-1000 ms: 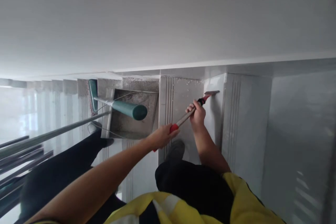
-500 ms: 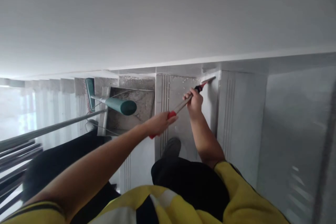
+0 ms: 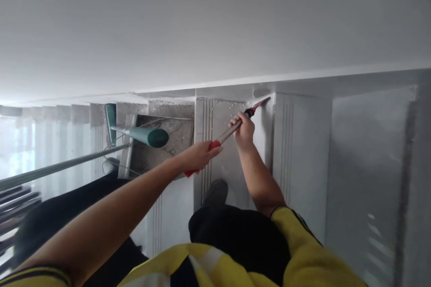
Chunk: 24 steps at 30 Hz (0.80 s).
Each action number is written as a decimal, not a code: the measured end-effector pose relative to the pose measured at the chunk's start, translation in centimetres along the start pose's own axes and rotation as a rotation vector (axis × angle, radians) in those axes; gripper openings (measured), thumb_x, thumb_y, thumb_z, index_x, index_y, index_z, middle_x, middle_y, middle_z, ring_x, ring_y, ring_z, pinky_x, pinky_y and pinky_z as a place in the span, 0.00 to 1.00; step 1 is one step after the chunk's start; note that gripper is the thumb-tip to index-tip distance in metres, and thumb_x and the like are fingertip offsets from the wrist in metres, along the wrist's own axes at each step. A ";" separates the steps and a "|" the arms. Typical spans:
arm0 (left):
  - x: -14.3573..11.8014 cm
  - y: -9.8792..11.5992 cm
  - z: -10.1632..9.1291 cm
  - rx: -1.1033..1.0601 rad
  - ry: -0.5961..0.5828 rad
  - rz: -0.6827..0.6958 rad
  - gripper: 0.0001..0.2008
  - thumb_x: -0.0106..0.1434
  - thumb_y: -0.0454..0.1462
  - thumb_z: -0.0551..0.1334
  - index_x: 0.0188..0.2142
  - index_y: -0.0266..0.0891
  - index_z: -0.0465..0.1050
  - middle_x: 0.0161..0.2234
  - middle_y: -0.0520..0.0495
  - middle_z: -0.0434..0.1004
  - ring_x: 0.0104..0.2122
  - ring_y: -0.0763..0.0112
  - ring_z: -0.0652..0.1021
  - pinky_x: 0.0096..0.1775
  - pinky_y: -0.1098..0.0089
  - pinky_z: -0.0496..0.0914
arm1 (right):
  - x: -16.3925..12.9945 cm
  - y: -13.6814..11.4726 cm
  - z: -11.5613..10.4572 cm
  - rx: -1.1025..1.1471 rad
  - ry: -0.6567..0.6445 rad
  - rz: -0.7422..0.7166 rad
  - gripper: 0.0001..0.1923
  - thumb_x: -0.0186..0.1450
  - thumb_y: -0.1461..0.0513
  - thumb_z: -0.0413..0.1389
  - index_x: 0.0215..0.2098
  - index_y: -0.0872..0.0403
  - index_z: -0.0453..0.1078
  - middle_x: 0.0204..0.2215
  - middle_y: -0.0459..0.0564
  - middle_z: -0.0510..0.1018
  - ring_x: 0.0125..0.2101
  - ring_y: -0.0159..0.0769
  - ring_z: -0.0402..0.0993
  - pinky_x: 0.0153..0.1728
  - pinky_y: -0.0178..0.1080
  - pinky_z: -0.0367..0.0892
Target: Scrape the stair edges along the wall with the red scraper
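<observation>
Both of my hands are closed on a long-handled scraper [image 3: 226, 133] that slants up to the right. My left hand [image 3: 199, 154] wraps the red grip at its lower end. Farther up the shaft, close to the black and red head, my right hand [image 3: 244, 131] grips it. The scraper's thin blade [image 3: 262, 102] reaches the inner corner of a stair step, by the upright face and the wall's skirting [image 3: 232, 91]. Small pale crumbs [image 3: 232, 106] lie on the tread near that corner.
Left of my hands, a dustpan [image 3: 133, 121] rests on the steps, with a green broom [image 3: 110, 123] and its green grip [image 3: 148, 136] beside and over it. A grey pole [image 3: 67, 167] and dark railing bars [image 3: 20, 210] are at lower left. A white wall [image 3: 215, 22] runs alongside.
The whole view has shifted slightly, so the stairs and hands appear farther left. Both hands keep their hold on the scraper, and its blade stays in about the same corner.
</observation>
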State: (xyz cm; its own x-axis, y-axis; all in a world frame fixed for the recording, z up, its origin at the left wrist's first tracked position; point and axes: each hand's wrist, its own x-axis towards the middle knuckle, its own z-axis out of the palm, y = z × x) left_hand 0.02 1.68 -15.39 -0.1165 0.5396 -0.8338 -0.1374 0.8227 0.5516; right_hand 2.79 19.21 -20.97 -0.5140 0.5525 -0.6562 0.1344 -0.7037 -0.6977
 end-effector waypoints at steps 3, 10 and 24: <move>-0.4 0.1 -0.1 -0.015 -0.039 0.005 0.26 0.60 0.58 0.45 0.38 0.38 0.61 0.20 0.51 0.66 0.15 0.74 0.69 0.16 0.76 0.60 | -0.4 0.0 0.0 0.031 0.004 0.018 0.14 0.57 0.63 0.57 0.25 0.52 0.53 0.17 0.36 0.59 0.16 0.23 0.59 0.21 0.32 0.61; -0.4 0.1 -1.0 0.010 0.005 0.006 0.27 0.59 0.59 0.46 0.40 0.38 0.61 0.20 0.49 0.67 0.15 0.71 0.70 0.16 0.73 0.61 | -0.2 0.0 0.4 0.052 -0.006 0.004 0.12 0.58 0.63 0.56 0.25 0.52 0.54 0.17 0.37 0.60 0.17 0.24 0.61 0.22 0.33 0.62; -0.8 -2.9 2.2 0.017 -0.063 0.021 0.23 0.61 0.56 0.47 0.38 0.39 0.62 0.23 0.50 0.68 0.16 0.74 0.69 0.17 0.76 0.60 | -3.3 2.4 -2.7 0.034 0.032 0.024 0.15 0.55 0.61 0.59 0.25 0.52 0.53 0.18 0.37 0.60 0.17 0.24 0.61 0.22 0.33 0.63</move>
State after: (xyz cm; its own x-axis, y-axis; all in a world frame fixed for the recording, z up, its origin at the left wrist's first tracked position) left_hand 2.67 -0.73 -16.37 -0.0567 0.5664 -0.8222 -0.1190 0.8138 0.5688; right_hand 7.13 16.87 -21.25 -0.4837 0.5490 -0.6817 0.1170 -0.7313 -0.6720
